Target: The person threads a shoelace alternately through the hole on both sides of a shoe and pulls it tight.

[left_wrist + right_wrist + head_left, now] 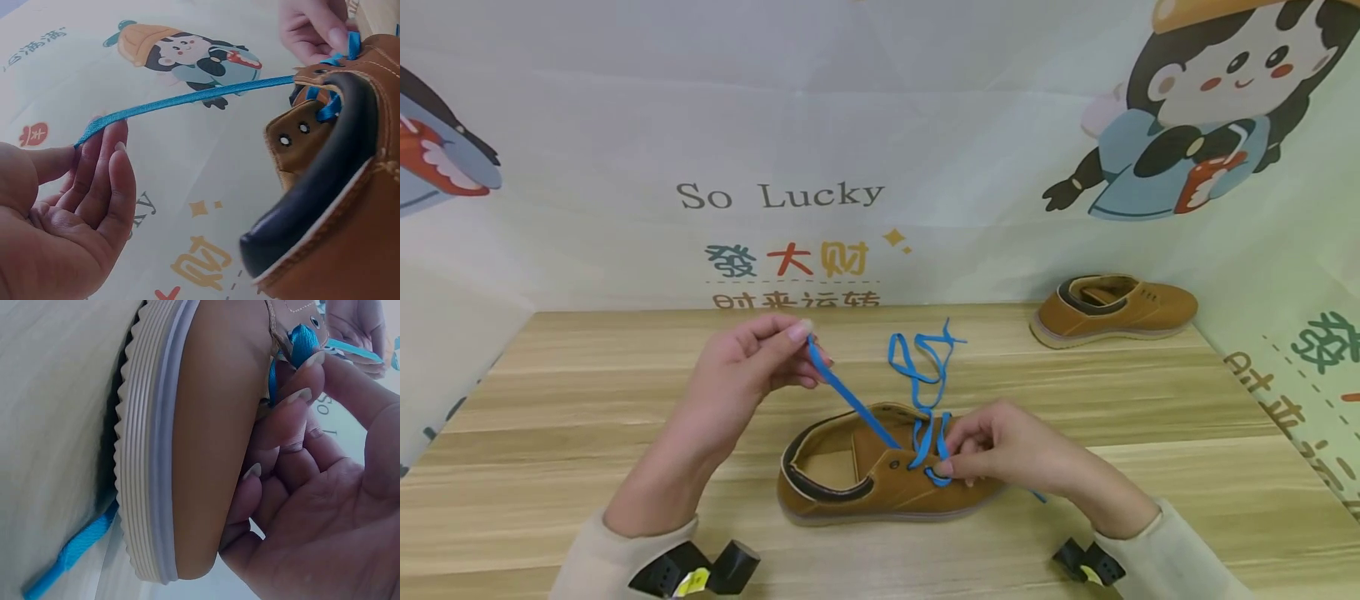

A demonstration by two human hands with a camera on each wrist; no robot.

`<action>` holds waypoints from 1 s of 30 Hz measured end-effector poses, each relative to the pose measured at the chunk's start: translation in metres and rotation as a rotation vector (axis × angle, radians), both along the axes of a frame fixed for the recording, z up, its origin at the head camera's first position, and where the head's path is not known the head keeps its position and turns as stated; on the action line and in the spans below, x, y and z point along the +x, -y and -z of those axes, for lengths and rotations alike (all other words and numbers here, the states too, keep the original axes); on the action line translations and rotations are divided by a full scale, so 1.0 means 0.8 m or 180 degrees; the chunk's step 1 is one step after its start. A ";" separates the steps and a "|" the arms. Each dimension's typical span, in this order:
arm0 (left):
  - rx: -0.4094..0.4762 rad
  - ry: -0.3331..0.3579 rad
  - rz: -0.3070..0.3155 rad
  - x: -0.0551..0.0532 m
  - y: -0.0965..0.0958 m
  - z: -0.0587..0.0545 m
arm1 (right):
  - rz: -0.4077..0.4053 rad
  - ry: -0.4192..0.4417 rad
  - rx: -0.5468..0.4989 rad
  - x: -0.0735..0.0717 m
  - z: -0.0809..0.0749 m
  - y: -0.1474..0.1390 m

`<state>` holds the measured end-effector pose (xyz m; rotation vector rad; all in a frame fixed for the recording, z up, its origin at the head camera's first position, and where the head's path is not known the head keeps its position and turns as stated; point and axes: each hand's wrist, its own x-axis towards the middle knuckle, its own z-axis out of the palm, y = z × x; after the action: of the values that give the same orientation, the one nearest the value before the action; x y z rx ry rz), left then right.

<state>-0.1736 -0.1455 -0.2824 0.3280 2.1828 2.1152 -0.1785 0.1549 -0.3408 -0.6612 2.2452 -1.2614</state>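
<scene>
A brown shoe (910, 498) with a dark padded collar stands on the table, its toe to the right. Blue shoelace (853, 402) runs taut from an eyelet up to my left hand (748, 362), which pinches its end between thumb and fingertips. At the eyelets my right hand (1011, 446) pinches a loop of the lace (304, 342) with thumb and forefinger, its other fingers curled against the shoe's upper. More lace lies loosely coiled behind the shoe. A lace tip (81, 544) sticks out from beneath the sole.
Another brown shoe (1120, 310), with no lace visible, stands at the table's back right corner. Printed cloth walls (962, 208) rise behind the wood-grain table (647, 350) and along its sides.
</scene>
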 end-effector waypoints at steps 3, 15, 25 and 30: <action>0.0083 -0.0022 -0.0127 0.001 0.002 -0.003 | -0.0055 -0.0013 0.0017 0.000 0.001 0.001; 0.0152 0.0488 -0.0149 0.000 -0.018 0.008 | -0.0082 -0.0030 0.0025 0.003 0.002 0.005; -0.0871 -0.0257 -0.0544 -0.004 -0.019 0.016 | -0.0040 -0.0140 0.0101 0.003 0.002 0.006; -0.2265 -0.0800 -0.0894 -0.005 -0.025 0.029 | 0.0047 -0.0190 0.0089 0.003 0.002 0.005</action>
<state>-0.1776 -0.1255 -0.3059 0.2394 3.0874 1.2871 -0.1759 0.1507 -0.3426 -0.6818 2.3158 -1.2301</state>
